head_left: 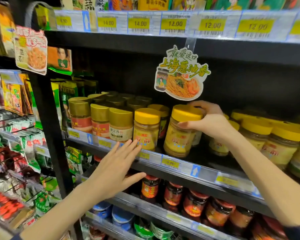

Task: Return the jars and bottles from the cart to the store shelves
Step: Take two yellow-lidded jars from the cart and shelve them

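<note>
My right hand [209,121] grips a yellow-lidded jar [179,134] just under its lid, standing it on the middle shelf [178,166], slightly tilted. A matching yellow-lidded jar [146,129] stands just to its left. My left hand [117,166] is open, fingers spread, its fingertips touching the shelf's front edge below that second jar. The cart is out of view.
Gold-lidded jars [100,118] fill the shelf's left part and more yellow-lidded jars [270,141] its right. A noodle sign [182,75] hangs above my right hand. Red chili jars [194,200] line the shelf below. Snack packets [16,135] hang on the left rack.
</note>
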`<state>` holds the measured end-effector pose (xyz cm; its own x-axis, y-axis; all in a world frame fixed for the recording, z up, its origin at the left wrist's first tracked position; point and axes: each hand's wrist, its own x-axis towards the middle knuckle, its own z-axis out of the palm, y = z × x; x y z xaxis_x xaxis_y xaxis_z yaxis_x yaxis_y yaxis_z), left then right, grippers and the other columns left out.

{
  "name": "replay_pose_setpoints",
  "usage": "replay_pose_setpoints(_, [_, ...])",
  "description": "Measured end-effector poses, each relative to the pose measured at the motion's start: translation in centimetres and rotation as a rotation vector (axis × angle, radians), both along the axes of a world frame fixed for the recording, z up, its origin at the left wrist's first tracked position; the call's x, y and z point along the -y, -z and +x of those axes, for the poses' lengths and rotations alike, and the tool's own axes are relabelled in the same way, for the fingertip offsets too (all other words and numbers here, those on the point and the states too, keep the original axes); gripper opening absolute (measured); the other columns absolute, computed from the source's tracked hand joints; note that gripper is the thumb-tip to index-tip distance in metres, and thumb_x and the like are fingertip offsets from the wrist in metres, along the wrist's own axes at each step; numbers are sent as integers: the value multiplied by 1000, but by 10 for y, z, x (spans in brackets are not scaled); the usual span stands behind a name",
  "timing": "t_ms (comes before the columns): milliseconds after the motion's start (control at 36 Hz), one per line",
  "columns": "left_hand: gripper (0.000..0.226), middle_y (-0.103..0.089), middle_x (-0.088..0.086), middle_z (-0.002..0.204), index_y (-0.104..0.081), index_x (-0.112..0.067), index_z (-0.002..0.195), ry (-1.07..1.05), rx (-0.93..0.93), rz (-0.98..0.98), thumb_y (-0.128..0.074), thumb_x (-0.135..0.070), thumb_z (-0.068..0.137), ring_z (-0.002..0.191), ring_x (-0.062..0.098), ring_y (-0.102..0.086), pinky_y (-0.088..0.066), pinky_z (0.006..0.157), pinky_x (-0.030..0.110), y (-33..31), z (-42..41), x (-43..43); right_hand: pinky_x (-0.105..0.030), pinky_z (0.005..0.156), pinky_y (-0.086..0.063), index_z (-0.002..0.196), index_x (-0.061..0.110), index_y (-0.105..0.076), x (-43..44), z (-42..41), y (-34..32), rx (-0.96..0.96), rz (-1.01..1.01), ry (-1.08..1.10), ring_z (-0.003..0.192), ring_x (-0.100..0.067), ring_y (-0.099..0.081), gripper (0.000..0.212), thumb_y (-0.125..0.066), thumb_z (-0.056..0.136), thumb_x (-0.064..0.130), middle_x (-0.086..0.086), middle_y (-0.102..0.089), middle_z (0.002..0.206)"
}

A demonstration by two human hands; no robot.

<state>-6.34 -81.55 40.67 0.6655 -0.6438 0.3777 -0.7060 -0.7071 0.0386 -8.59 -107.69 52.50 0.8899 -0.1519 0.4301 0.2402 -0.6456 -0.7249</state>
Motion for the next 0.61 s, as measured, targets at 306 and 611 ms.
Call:
replay_pose_setpoints(306, [83, 14, -12, 156, 3, -28, 149, 7, -34, -3, -11, -73, 82, 142, 2, 19, 17, 113, 29, 9, 2, -1, -18, 66, -48, 124, 18, -54, -7, 13, 24, -82, -19, -29, 100, -15, -57, 74, -86, 58, 28, -3, -57, 118])
replay_pose_setpoints(611, [82, 17, -11, 155, 5, -26, 149, 27, -40, -31, -23, -71, 86, 142, 6, 22, 12, 114, 33, 16, 4, -1, -18, 71, -47, 131, 21, -47, -10, 9, 25, -134, -92, -56, 105, -14, -52, 75, -81, 65, 31, 1, -50, 121])
